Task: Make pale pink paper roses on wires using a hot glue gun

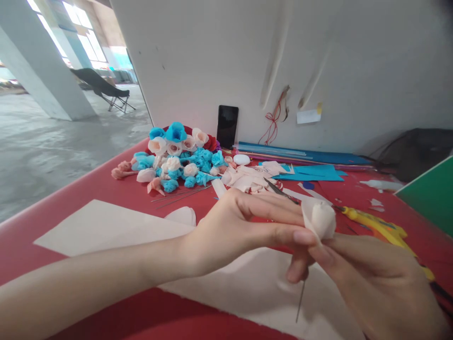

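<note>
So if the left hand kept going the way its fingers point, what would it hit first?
The white paper flower at the fingertips of the left hand. Beyond that, perhaps the right hand or the yellow glue gun, though depth is hard to judge from one view.

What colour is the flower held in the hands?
The flower is creamy white, in the head view.
</note>
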A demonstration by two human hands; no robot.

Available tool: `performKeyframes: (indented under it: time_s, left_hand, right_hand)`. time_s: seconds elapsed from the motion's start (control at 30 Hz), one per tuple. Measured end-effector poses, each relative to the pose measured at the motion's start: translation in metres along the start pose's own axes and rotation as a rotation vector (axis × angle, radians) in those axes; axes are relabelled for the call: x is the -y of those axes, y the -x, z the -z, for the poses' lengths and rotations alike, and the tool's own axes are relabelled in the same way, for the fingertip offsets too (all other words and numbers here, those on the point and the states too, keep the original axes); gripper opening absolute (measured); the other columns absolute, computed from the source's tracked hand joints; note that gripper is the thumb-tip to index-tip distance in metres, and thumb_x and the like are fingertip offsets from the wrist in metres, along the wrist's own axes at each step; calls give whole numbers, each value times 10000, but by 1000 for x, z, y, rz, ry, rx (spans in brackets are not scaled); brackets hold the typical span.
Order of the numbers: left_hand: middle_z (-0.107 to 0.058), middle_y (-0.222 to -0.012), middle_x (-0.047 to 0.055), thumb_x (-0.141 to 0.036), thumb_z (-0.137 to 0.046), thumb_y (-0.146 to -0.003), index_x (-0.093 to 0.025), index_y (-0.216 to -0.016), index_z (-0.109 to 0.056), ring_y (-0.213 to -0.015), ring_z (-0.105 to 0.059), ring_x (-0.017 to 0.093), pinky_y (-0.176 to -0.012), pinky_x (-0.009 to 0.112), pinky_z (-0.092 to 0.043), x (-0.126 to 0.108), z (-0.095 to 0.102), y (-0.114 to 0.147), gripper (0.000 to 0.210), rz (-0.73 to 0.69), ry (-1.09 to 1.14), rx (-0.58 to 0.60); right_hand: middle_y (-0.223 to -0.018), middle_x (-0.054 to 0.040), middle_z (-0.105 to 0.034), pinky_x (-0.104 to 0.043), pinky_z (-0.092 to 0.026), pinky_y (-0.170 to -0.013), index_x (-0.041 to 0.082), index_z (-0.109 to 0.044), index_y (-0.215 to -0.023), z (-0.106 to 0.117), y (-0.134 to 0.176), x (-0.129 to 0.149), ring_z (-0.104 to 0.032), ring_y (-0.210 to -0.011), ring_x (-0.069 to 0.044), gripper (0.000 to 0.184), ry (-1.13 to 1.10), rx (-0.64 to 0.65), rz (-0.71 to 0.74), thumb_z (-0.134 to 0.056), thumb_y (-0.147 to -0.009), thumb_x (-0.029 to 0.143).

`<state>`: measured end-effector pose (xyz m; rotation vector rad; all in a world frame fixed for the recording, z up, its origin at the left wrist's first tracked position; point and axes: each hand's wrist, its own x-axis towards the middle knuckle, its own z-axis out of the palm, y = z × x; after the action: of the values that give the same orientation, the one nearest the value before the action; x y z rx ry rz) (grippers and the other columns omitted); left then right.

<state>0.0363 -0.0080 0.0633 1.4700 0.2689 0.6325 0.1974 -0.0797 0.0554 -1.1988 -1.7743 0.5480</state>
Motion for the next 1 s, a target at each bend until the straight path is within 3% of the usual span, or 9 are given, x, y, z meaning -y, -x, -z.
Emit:
performKeyframes:
  time_s: [0.13,0.27,0.5,0.67,0.83,1.0]
  left_hand:
    - [-671,-879,30,-124,-594,-782,-186,-774,-721,-901,-582,142,-833,240,-485,2,4,1,141,-30,-35,-12]
    - [-690,-886,14,-96,-589,-781,-235,-823,-730,-902,-573,130,-812,225,-484,4,6,1,202,-63,-64,7]
    - [-704,-879,33,-162,-594,-789,-188,-781,-728,-887,-578,142,-798,242,-476,-1,6,-1,137,-123,-187,34]
    - [-684,-660,36,-154,-621,-762,-151,-744,-722,-875,-602,175,-828,299,-471,-7,5,-3,102,-158,-250,10]
    - [-696,-743,44,-120,-628,-749,-130,-745,-725,-845,-607,143,-794,233,-487,-6,4,-4,97,-200,-244,1]
    - [-694,-792,47,-122,-631,-744,-131,-729,-721,-844,-605,148,-795,247,-495,-2,4,-3,92,-181,-208,-10]
  right_hand:
    - [-566,64,-618,-88,-470,-487,262,-641,-576,-1,1,0,-572,-469,-78,311,-14,2,-28,-534,-858,339]
    - [-570,54,-617,-103,-468,-463,255,-644,-572,0,2,-3,-574,-474,-88,320,-57,31,-69,-532,-855,353]
    - [-544,-9,-597,-178,-511,-491,238,-662,-551,-2,2,-4,-594,-520,-146,376,-107,15,-172,-546,-808,487]
    - [-446,-29,-518,-221,-500,-438,232,-654,-535,0,2,-10,-589,-527,-189,431,-30,-114,-203,-544,-759,582]
    - [-430,-27,-499,-224,-489,-427,231,-648,-520,-3,1,-11,-580,-518,-187,445,-16,-108,-192,-527,-763,584]
    - [-427,-21,-502,-220,-477,-411,232,-656,-518,-5,1,-6,-567,-487,-175,428,-13,-77,-196,-525,-784,542]
